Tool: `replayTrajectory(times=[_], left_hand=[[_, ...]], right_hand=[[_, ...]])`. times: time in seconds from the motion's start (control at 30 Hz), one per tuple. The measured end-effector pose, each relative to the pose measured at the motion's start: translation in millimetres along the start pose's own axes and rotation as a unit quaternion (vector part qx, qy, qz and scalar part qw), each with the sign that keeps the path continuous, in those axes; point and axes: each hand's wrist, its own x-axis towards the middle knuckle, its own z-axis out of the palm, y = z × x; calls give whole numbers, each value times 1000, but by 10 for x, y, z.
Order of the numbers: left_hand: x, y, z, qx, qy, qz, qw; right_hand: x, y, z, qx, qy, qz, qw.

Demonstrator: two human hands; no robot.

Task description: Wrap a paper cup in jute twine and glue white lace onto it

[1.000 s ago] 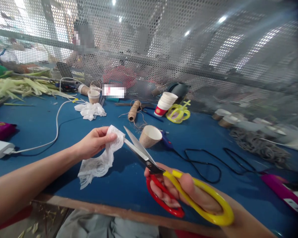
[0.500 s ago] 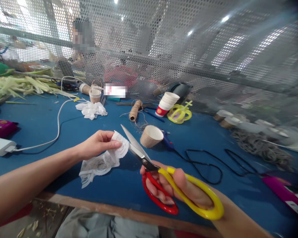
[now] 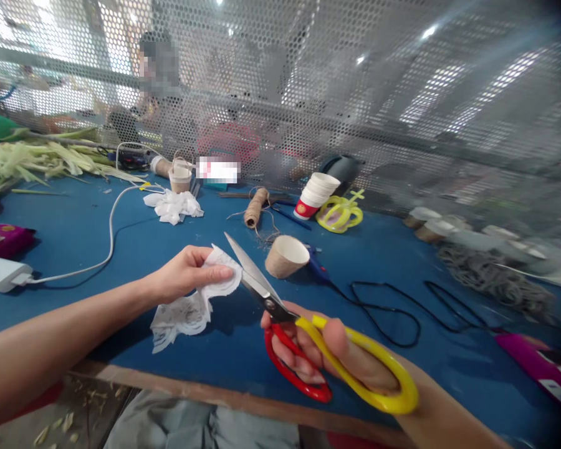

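A strip of white lace (image 3: 187, 318) is pinched between the thumb and fingers of my left hand (image 3: 191, 274), its longer end hanging down near the blue tabletop. My right hand (image 3: 318, 349) grips a pair of scissors (image 3: 271, 304) with one red and one yellow handle loop. The scissor blades are parted, and they point up and left at the lace's right edge. Just beyond the blades stands a twine-wrapped paper cup (image 3: 286, 257), its white inside showing. A blue glue gun (image 3: 318, 268) lies behind that cup, partly hidden.
A twine spool (image 3: 256, 208), stacked paper cups (image 3: 315, 196) and a yellow crown-shaped piece (image 3: 339, 215) lie farther back. Crumpled white lace (image 3: 175, 206) and a white cable (image 3: 111, 237) are left. Black cord (image 3: 383, 284) runs right to a purple power strip (image 3: 533, 362). Perforated metal mesh (image 3: 271, 93) rises behind.
The held lace has shifted slightly and its upper end lies flatter against my left thumb. The scissors have moved a little left, blades still parted.
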Motion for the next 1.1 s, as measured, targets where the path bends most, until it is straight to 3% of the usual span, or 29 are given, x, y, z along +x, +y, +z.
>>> replayTrajectory(times=[0.47,0.73,0.83,0.9,0.93,1.0,1.03,1.1], left_hand=[[1,11,19,34,-12,-2,999],[-10,36,38,57,-26,-12,998],[-5,43,36,67,-32,-26,997],[0,45,15,75,-25,-25,997],[3,45,-3,77,-14,-20,997],[14,44,-46,72,17,-4,997],[20,42,-67,65,31,4,997],[31,39,-99,53,47,17,997]], right_hand=[[12,-33,23,17,18,20,1000],[-60,-19,-3,-54,54,27,997],[-53,-72,5,-133,97,54,985],[-17,-101,1,-271,179,70,943],[7,-101,-9,-360,230,69,902],[46,-68,-46,-525,308,52,792],[54,-40,-71,-588,325,48,739],[45,9,-114,-674,316,59,665]])
